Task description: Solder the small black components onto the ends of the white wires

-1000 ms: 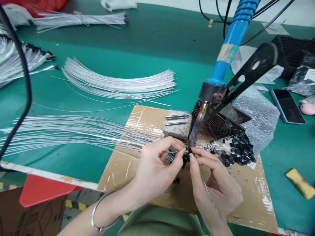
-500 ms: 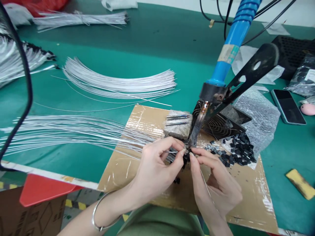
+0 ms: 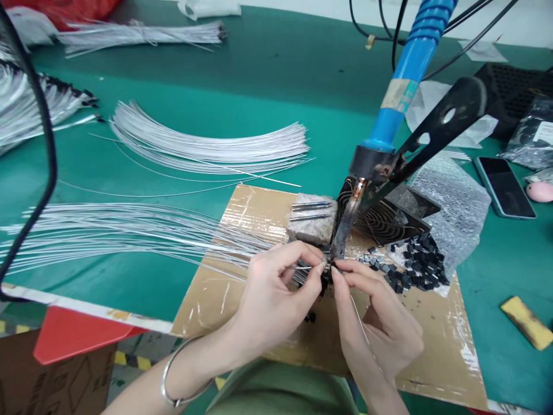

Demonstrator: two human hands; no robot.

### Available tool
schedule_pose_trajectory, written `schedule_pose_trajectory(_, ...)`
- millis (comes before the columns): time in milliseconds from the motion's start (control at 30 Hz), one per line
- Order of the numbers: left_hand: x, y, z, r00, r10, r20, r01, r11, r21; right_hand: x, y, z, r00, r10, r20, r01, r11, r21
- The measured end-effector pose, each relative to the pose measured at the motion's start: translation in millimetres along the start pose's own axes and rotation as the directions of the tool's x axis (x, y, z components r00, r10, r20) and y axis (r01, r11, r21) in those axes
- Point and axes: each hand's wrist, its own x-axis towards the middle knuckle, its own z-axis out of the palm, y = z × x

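My left hand (image 3: 280, 288) is closed in a pinch on a thin grey-white wire (image 3: 302, 267), whose end lies just below the tip of a soldering iron (image 3: 343, 230). Thumb and forefinger of my right hand (image 3: 380, 317) are pressed together right beside it, almost touching my left fingertips. A thin silvery strand (image 3: 360, 323), which looks like solder wire, runs from that pinch down across my right palm. Small dark pieces sit under the iron tip, partly hidden by my fingers. The iron's blue handle (image 3: 401, 86) slants down from the upper right on a black bracket (image 3: 444, 121).
Loose wires (image 3: 129, 230) stretch leftward off a cardboard sheet (image 3: 224, 294); another bundle (image 3: 207, 144) lies behind. A grey block (image 3: 313, 230) carries metal tips. Small black pieces (image 3: 423, 262) are heaped by bubble wrap (image 3: 462, 202). A phone (image 3: 505, 187) and yellow sponge (image 3: 527, 323) are at right.
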Motion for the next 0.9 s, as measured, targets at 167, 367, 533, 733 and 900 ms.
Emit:
schedule_pose_trajectory(167, -1, -1, -0.3, 1.000, -0.008, 0.006, 0.008, 1.000, 0.010, 2, 0, 1, 1.000, -0.002, -0.012, 0.002, 1.000, 0.016)
schedule_pose_trajectory(367, -2, -5, 1.0, 0.999, -0.036, 0.018, 0.035, 0.999, 0.022, -2, 0, -3, 0.997, 0.062, 0.037, -0.064, 0.996, 0.063)
schedule_pose_trajectory(533, -3, -13, -4.5, 0.999, -0.017, 0.035, 0.014, 0.996, 0.083, -1, 6, -19, 0.948, 0.287, -0.136, -0.284, 0.958, 0.036)
schedule_pose_trajectory(733, -8, -25, -12.2, 0.972, 0.217, 0.095, -0.235, 0.933, 0.272, -2, 50, -69, 0.864, 0.426, -0.269, -0.311, 0.871, 0.381)
schedule_pose_trajectory(900, 3, -33, -32.3, 0.922, 0.382, 0.068, -0.375, 0.832, 0.410, -8, 104, -112, 0.810, 0.510, -0.291, -0.419, 0.849, 0.322)
